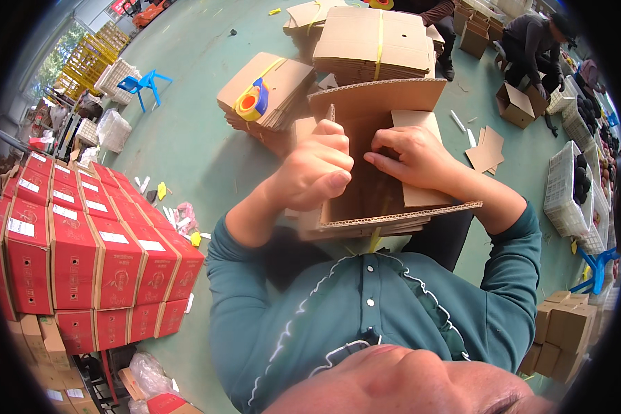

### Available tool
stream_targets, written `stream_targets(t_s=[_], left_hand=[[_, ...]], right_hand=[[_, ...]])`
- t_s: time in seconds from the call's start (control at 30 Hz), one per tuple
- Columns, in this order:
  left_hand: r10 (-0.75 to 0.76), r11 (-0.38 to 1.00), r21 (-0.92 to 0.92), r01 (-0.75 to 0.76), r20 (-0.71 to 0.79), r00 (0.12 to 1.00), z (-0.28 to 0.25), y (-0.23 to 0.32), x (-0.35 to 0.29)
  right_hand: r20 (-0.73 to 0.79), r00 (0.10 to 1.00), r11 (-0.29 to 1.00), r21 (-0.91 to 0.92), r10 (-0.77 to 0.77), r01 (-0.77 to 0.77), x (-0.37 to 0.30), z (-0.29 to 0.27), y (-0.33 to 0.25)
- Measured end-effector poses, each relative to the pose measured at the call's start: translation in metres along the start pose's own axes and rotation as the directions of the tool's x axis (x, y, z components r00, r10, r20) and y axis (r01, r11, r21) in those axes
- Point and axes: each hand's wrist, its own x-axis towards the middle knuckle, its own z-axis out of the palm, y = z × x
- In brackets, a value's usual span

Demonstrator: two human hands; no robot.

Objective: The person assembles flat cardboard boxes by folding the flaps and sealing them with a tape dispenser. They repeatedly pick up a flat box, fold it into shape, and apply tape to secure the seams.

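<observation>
Head view: an open cardboard box (pixel 366 190) is positioned before the torso, flaps spread. Its left side is apparently steadied by the left hand (pixel 315 165), curled into a fist; the grip itself cannot be told. The right hand (pixel 408 153) is half curled over the opening, nothing visibly held. A tape dispenser (pixel 253 103) is rested on a strapped cardboard stack (pixel 286 81), presumably for easy reach.

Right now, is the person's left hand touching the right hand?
Apart. The head view shows it: the inside of the cardboard box is visible in a narrow gap between the left hand and the right hand.
</observation>
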Motion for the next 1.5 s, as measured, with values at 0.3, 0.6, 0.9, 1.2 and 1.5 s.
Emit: stream_targets(t_s=[0.3, 0.6, 0.9, 1.2, 1.5], left_hand=[[-0.268, 0.942, 0.316, 0.117, 0.49, 0.83, 0.045, -0.03, 0.021], [-0.278, 0.958, 0.18, 0.222, 0.416, 0.866, 0.056, -0.033, 0.008], [-0.526, 0.788, -0.497, 0.363, -0.237, 0.817, 0.032, -0.048, 0.011], [-0.064, 0.957, 0.198, 0.212, -0.569, 0.82, -0.013, -0.045, 0.017], [-0.575, 0.557, -0.362, 0.747, 0.481, 0.662, -0.037, -0.059, 0.046]], right_hand=[[-0.065, 0.947, 0.861, 0.438, 0.315, -0.257, 0.001, 0.004, 0.022], [0.418, 0.889, 0.983, 0.078, -0.185, 0.167, -0.023, -0.096, -0.042], [0.056, 0.908, 0.57, -0.762, -0.415, 0.307, -0.057, -0.012, -0.046], [0.414, 0.905, 0.957, -0.211, -0.098, 0.2, -0.028, -0.014, -0.02], [0.371, 0.921, 0.936, -0.266, -0.122, 0.231, -0.031, -0.013, -0.033]])
